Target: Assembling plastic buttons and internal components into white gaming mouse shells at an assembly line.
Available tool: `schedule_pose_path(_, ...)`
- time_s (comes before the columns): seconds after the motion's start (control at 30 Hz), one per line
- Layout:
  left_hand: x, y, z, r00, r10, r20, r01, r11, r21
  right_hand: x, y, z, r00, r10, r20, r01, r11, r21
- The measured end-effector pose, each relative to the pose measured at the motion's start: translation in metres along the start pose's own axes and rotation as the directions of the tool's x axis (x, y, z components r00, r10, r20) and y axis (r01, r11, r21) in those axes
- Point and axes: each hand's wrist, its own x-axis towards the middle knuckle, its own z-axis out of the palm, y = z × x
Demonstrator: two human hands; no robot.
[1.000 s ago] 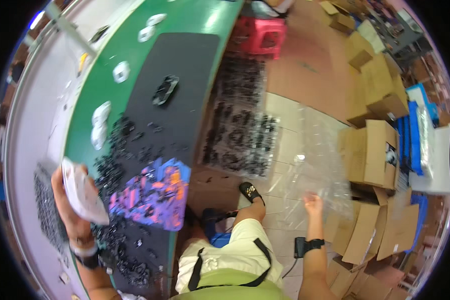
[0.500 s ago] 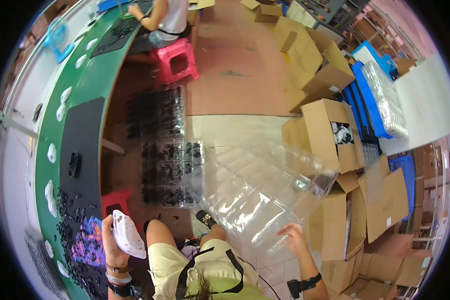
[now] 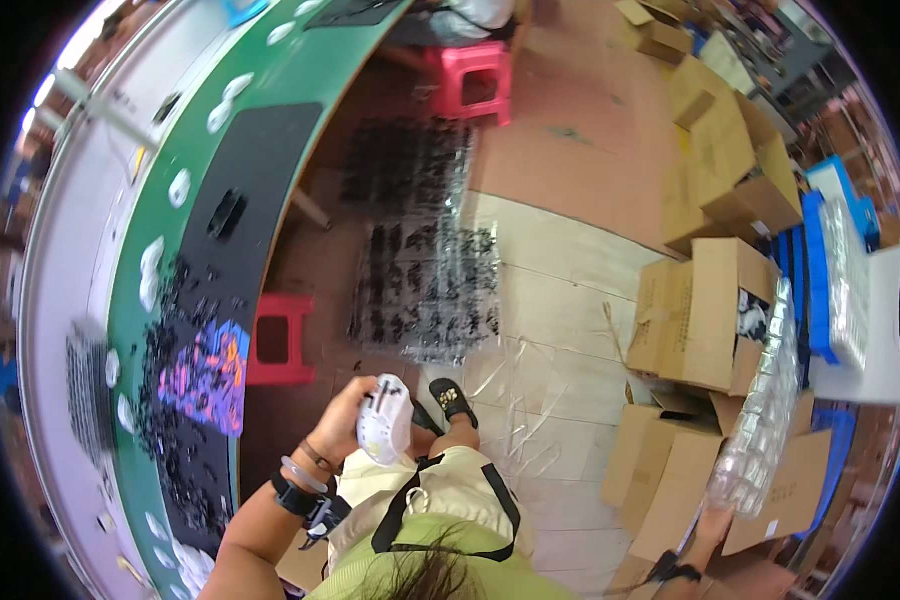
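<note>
My left hand is wrapped round a white computer mouse shell, held up in front of my lap. The shell's visible face has small dark slots and holes. Far out to the right, my right hand grips the lower end of a clear plastic blister tray. That tray stands steeply tilted over the open cardboard boxes, showing a row of moulded pockets. Left of my legs, the green workbench carries a black mat, several more white shells and a scatter of small black parts.
On the floor ahead lie clear trays filled with black parts. A red stool stands against the bench, another red stool farther off under a seated person. Open cardboard boxes line the right side, beside stacked blue crates.
My right hand has swung the clear tray from above the floor out to the right, over the boxes. My left hand has brought the mouse shell from beside the bench to my lap.
</note>
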Motion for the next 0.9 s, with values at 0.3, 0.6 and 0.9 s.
schedule_pose_path(0.3, -0.038, -0.101, -0.149, 0.927, 0.278, -0.251, -0.343, 0.899, -0.271, -0.066, 0.079, 0.276, 0.679, 0.576, 0.455, 0.158, 0.490, -0.857)
schedule_pose_path(0.6, -0.049, -0.095, -0.156, 0.526, 0.634, -0.567, -0.844, 0.312, -0.435, -0.475, 0.206, 0.476, -0.618, 0.512, 0.596, 0.443, 0.854, -0.275)
schedule_pose_path(0.9, -0.027, -0.136, -0.263, 0.043, 0.700, -0.713, -0.516, 0.627, 0.584, -0.568, 0.244, 0.729, -0.601, 0.410, 0.686, 0.327, 0.910, -0.257)
